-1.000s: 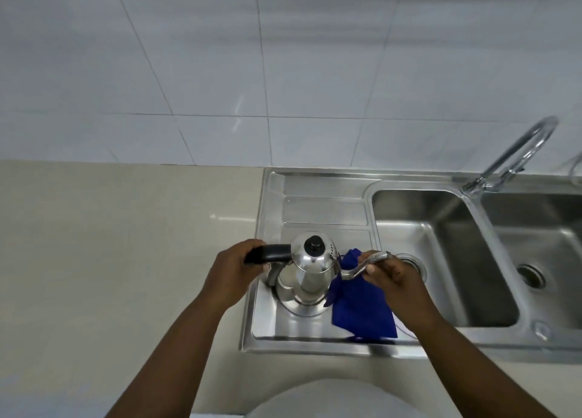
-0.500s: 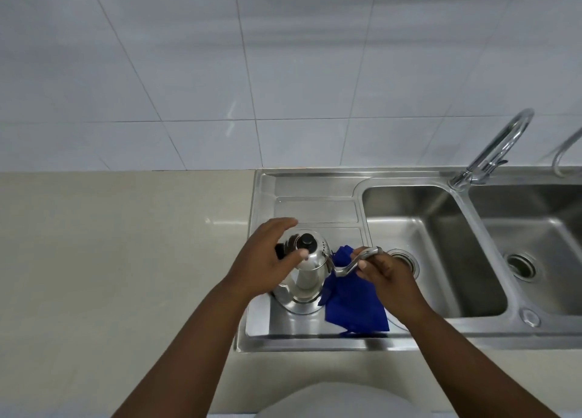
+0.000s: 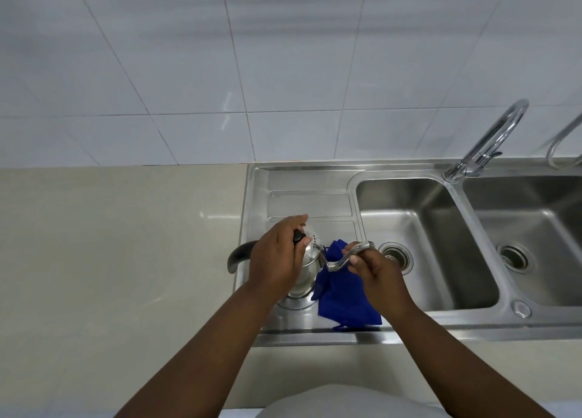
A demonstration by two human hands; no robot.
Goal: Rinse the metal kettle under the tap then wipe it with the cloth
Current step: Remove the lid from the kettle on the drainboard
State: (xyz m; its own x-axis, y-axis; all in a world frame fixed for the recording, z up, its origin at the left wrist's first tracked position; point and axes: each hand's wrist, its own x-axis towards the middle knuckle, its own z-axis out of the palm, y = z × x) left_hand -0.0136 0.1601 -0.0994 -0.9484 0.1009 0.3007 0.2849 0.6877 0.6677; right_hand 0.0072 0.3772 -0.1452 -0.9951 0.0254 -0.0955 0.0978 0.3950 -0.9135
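Steel kettle [image 3: 310, 268], one: left hand [image 3: 277, 260] grips its lid, right hand [image 3: 376, 268] its spout; one blue cloth [image 3: 343, 298].

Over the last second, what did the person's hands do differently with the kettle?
The left hand let go of the black handle and moved onto the black lid knob of the shiny metal kettle. The right hand stayed gripping the curved spout. The kettle stayed on the steel draining board beside the blue cloth.
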